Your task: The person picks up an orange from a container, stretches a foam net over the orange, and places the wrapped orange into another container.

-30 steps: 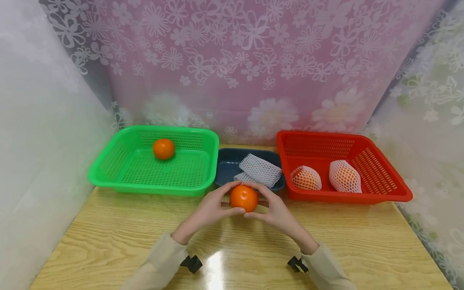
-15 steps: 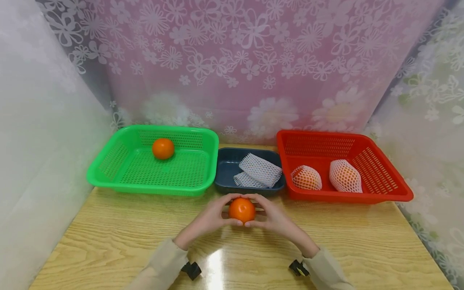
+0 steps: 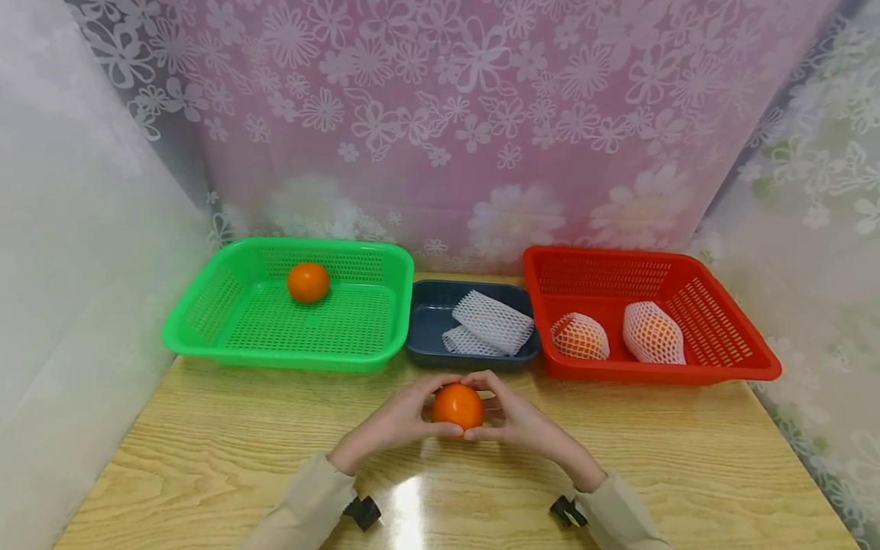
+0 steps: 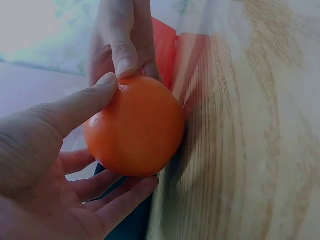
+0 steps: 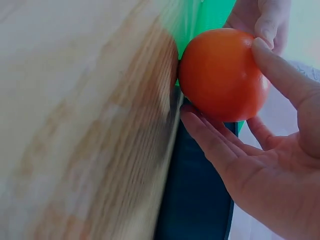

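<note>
A smooth, round orange (image 3: pixel 457 406) is held between both hands at the middle of the wooden table, just in front of the dark blue tray. My left hand (image 3: pixel 397 416) curves round its left side, thumb in front and fingers behind. From the right, my right hand (image 3: pixel 520 416) holds it the same way, and the two thumb tips nearly meet at its near side. In the left wrist view the orange (image 4: pixel 136 127) shows close beside the tabletop. The right wrist view shows the fingertips under the orange (image 5: pixel 222 75) right at the table surface.
A green basket (image 3: pixel 309 359) at the back left holds another orange (image 3: pixel 308 283). In the dark blue tray (image 3: pixel 429 321) lie white foam net sleeves (image 3: pixel 493 321). The red basket (image 3: pixel 660 373) at the right contains two net-wrapped fruits (image 3: pixel 653 334). Floral curtains surround the table.
Both hands have drawn the orange back from the dark tray's front rim, toward the person. Their hold on it has stayed much the same. Baskets and tray have not moved.
</note>
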Demonstrator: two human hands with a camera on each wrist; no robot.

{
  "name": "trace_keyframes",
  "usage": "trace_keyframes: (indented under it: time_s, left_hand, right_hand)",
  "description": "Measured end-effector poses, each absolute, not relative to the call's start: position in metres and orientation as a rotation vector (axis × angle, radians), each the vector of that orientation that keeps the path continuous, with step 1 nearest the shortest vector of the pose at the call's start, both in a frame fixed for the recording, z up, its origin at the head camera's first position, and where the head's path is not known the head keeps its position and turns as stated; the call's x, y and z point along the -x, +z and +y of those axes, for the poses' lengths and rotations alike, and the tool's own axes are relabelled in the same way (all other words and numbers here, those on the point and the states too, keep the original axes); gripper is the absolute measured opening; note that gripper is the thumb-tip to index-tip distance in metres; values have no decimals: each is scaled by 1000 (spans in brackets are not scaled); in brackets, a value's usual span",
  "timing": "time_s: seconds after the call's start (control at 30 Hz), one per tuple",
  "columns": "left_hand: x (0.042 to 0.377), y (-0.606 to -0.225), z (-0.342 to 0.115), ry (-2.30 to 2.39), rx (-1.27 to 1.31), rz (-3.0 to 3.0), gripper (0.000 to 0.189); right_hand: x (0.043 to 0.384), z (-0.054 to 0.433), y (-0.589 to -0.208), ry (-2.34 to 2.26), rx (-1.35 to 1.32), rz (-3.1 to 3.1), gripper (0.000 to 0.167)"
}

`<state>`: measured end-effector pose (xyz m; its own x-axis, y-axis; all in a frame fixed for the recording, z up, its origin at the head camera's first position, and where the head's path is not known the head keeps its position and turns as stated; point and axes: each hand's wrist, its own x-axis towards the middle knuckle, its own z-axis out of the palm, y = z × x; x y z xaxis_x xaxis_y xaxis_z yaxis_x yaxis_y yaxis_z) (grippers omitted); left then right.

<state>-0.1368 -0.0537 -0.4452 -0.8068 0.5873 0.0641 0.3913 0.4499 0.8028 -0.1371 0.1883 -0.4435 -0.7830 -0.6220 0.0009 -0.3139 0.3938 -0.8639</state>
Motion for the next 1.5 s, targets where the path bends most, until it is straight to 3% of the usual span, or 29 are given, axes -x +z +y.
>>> trace_keyframes:
  time_s: [0.2,0.4,0.67,1.0,1.23,1.5]
  left_hand:
    - [138,-446,-54,1275,-852,2499,71]
    - [137,-447,-54,1209,-909,2537,72]
    - [135,-447,-50,1187,-917,2572,72]
    - [134,-446,-47,1180,-925,2563,73]
    - [134,-447,-46,1184,-900,2565,70]
    - [134,-448,-47,1186,-896,2575,71]
  right_hand:
    - [145,195,-430,-1250,967,2381,66]
    - [160,196,-400,-1082,1003,2682,56]
    - [194,178,-394,-728,762,3261,40]
    - [228,166,-413,-222,378,3317,60]
    - [229,166,-412,-345,380,3390,37]
    - [219,168,-396,-572,435,3530,36]
